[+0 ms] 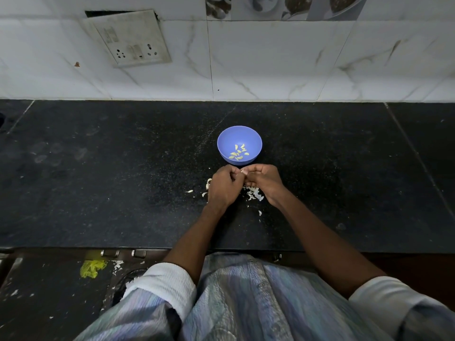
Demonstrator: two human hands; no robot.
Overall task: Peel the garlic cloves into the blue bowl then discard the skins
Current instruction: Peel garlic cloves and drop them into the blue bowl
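Observation:
A blue bowl (pixel 239 136) stands on the black counter (pixel 110 173) and holds several peeled pale garlic cloves (pixel 238 153). Just in front of the bowl, my left hand (pixel 222 187) and my right hand (pixel 264 179) meet with fingers pinched together on a small garlic clove (pixel 242 171), of which only a pale tip shows between the fingertips. White garlic skins (pixel 254 194) lie scattered on the counter under and around both hands, with more to the left (pixel 208 184).
A white tiled wall with a switch and socket plate (pixel 128 38) rises behind the counter. The counter's front edge runs just ahead of my body. Below it on the left are a dark floor with a yellow scrap (pixel 92 268) and white bits.

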